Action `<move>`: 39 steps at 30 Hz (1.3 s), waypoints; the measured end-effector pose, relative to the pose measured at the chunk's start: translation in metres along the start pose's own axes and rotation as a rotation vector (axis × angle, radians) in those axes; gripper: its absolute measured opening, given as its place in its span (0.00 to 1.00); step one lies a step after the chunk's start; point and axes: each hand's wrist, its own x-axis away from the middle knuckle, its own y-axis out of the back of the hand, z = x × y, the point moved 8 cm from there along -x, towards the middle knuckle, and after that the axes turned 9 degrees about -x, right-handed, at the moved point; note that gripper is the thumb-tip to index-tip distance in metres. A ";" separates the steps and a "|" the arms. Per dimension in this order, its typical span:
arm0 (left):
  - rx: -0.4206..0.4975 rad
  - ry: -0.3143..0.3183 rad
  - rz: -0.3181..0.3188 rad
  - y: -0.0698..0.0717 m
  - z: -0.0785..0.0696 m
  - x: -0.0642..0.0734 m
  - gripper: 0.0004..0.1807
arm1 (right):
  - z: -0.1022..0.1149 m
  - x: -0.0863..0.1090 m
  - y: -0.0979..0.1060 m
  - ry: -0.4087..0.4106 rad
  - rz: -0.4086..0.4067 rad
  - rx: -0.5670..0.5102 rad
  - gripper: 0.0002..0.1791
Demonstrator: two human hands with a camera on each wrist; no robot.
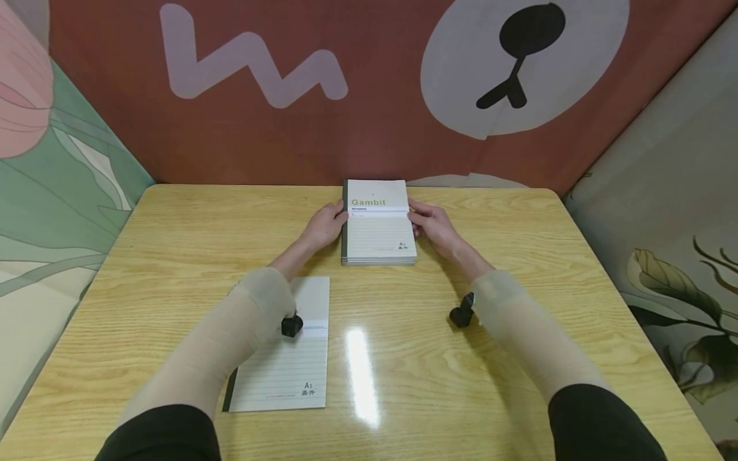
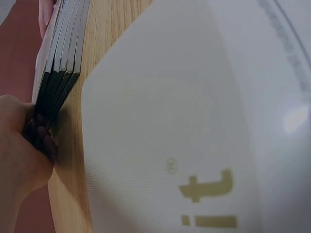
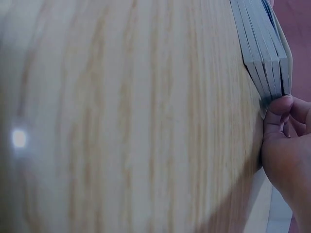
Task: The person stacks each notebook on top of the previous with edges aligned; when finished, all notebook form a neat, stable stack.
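A stack of several notebooks (image 1: 380, 234) lies at the far middle of the table, dark spines to the left, the top white cover printed "Gambit". My left hand (image 1: 326, 225) holds the stack at its spine side; in the left wrist view its fingers (image 2: 46, 141) curl against the dark spines. On the opposite side my right hand (image 1: 435, 225) holds the page edges. The right wrist view has its thumb (image 3: 281, 105) against the lower corner of the stack, fingers bent behind. Another notebook (image 1: 288, 371) lies nearer, partly hidden under my left forearm.
The wooden table (image 1: 438, 384) ends at a red-brown printed backdrop (image 1: 380, 141) just behind the stack. Patterned side panels stand left and right. Black wrist cameras (image 1: 292, 326) hang under both forearms, the left one over the nearer notebook.
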 end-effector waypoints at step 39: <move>0.130 0.041 0.097 -0.005 0.008 0.000 0.33 | -0.001 -0.003 0.000 0.013 -0.015 0.074 0.29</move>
